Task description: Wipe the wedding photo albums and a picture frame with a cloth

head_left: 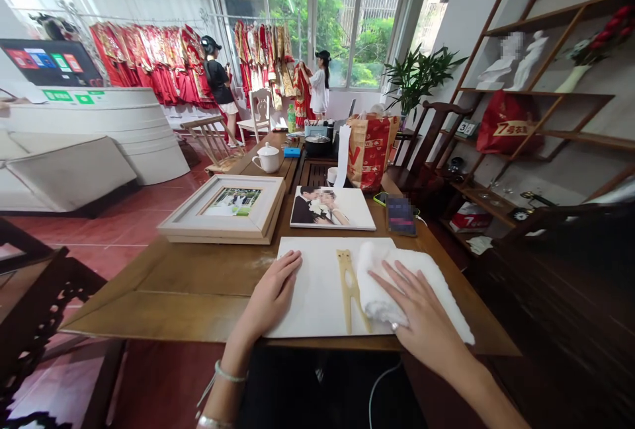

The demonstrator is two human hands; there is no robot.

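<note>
A flat white board (pixel 315 290) lies at the near edge of the wooden table. My left hand (pixel 272 293) rests on the board's left side, fingers stretched out together and holding nothing. On the right, a thick white towel (pixel 431 280), bunched at its left side, covers part of the board and spreads onto the table. My right hand (pixel 417 300) lies on top of this towel with its fingers spread. Between the hands is a flat beige cat-shaped piece (pixel 346 283) with two long prongs; the towel's edge comes close to it.
Beyond the board lie stacked photo frames (pixel 178 217), a photo panel (pixel 364 214) and a phone (pixel 401 216). Farther back stand a lidded white cup (pixel 268 159) and a red paper bag (pixel 370 151). Two people are by the clothes racks. A wooden shelf (pixel 550 19) stands at right.
</note>
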